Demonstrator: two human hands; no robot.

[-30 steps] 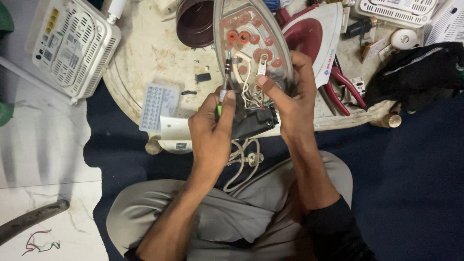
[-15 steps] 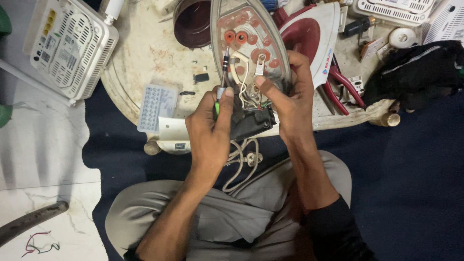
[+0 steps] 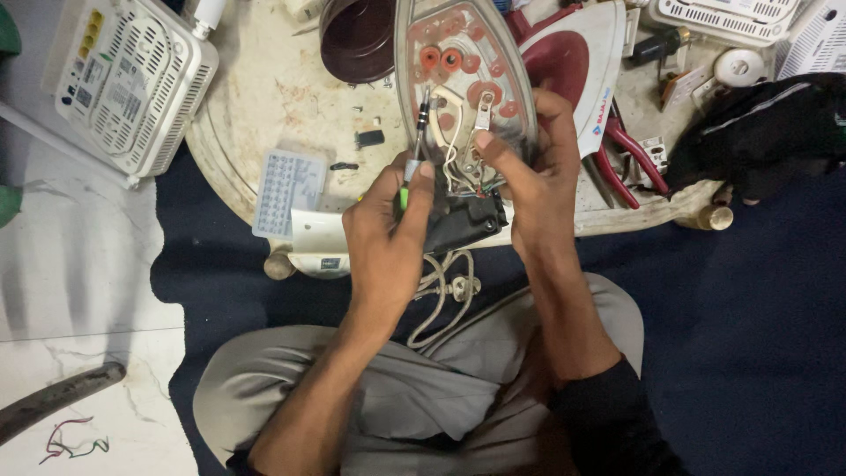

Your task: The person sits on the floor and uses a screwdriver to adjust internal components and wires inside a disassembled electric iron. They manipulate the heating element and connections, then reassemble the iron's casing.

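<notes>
An opened clothes iron base (image 3: pixel 458 62) with a metal soleplate, red round terminals and white wires stands on the low round table (image 3: pixel 264 97). My left hand (image 3: pixel 388 234) grips a green-handled screwdriver (image 3: pixel 416 145), its tip set into the iron's inside near the wires. My right hand (image 3: pixel 529 176) holds the iron's right edge, thumb pressed by a metal terminal strip. A black cord clamp (image 3: pixel 467 220) and a white cord (image 3: pixel 441 291) hang below the iron, over my lap.
The iron's red and white cover (image 3: pixel 573 62) lies right of the base, with red-handled pliers (image 3: pixel 626 154) beside it. A white router (image 3: pixel 123 79) sits at left, a small remote (image 3: pixel 286 189) near the table edge, a dark bowl (image 3: pixel 357 40) behind, a black cloth (image 3: pixel 767 132) at right.
The screwdriver and both hands have shifted slightly on the iron; the view has drifted a little. Both grips stay the same.
</notes>
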